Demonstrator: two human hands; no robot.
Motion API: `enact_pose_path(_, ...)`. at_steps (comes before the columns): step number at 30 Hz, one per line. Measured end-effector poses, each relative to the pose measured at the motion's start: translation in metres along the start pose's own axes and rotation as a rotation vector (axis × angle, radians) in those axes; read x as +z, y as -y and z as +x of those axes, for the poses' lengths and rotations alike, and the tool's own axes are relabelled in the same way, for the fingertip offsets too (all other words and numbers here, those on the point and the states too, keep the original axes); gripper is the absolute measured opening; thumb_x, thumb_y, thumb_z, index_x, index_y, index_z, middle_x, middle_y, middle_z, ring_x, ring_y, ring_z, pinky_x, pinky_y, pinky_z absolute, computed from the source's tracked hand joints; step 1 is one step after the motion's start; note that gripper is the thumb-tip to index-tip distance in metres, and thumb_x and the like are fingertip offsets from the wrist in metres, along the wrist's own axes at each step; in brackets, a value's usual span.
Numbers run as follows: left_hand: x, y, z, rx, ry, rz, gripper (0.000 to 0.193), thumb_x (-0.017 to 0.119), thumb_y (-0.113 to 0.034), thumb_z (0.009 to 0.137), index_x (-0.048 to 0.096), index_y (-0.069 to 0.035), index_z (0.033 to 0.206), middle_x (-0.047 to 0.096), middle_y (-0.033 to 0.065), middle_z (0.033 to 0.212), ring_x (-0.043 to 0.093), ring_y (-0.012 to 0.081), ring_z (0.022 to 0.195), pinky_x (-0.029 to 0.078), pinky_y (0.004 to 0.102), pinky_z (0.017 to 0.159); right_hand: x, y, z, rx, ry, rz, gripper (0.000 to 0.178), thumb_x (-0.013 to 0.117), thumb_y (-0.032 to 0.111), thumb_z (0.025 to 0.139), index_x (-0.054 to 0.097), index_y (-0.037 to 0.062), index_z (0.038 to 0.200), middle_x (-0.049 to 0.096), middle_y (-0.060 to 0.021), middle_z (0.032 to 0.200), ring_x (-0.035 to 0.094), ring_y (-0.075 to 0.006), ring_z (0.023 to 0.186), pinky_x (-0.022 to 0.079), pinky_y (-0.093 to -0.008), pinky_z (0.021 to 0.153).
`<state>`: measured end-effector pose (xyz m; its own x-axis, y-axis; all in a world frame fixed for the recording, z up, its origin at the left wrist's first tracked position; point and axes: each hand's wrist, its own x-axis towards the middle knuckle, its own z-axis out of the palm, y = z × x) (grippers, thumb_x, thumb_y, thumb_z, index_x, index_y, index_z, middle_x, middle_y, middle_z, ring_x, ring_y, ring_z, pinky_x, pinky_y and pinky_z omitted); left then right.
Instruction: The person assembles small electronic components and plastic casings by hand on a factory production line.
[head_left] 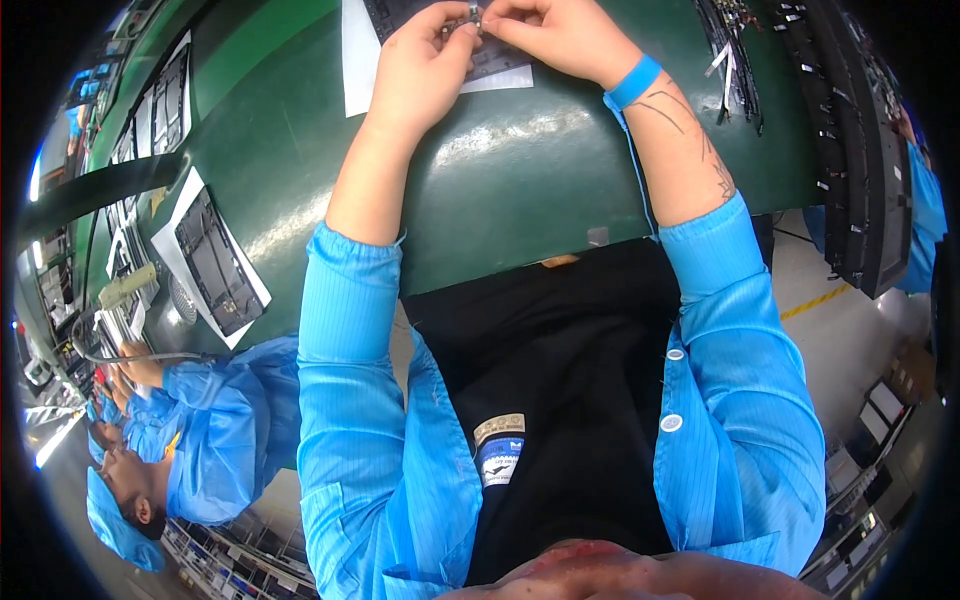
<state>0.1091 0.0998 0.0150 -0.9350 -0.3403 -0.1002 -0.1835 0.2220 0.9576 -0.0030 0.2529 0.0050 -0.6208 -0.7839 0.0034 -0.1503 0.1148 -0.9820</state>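
Hands (pixel 424 62), both pinched nearly closed, grip one small metallic part (pixel 475 18), probably for steadiness, above a dark panel (pixel 503 60) on white paper (pixel 358 82).

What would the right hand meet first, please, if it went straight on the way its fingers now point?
The right hand points leftward, so it would most likely meet the small part at the fingertips of the left hand; it may already be touching it, as depth is unclear here.
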Motion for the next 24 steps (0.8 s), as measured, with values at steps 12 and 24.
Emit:
enact_pose_path(12, 0.0, 0.022, 0.01, 0.038, 0.023, -0.176, 0.013, 0.058, -0.001, 0.101, 0.055, -0.003, 0.114, 0.066, 0.0051, 0.087, 0.06, 0.01, 0.072, 0.05, 0.0231, 0.064, -0.004, 0.003, -0.001, 0.003, 0.023, -0.125, 0.012, 0.068, 0.008, 0.096, 0.074, -0.0023, 0.097, 0.077, -0.0092, 0.09, 0.07, -0.0129, 0.082, 0.056, -0.0274, 0.077)
enact_pose_path(24, -0.002, 0.016, 0.005, 0.038, 0.098, -0.192, 0.012, 0.057, 0.001, 0.102, 0.058, -0.006, 0.111, 0.066, 0.0034, 0.088, 0.059, 0.0085, 0.073, 0.049, 0.022, 0.065, -0.012, 0.007, -0.002, -0.043, 0.087, -0.28, 0.016, 0.07, 0.014, 0.094, 0.076, -0.0006, 0.096, 0.077, -0.0092, 0.088, 0.07, -0.0129, 0.08, 0.055, -0.0284, 0.078)
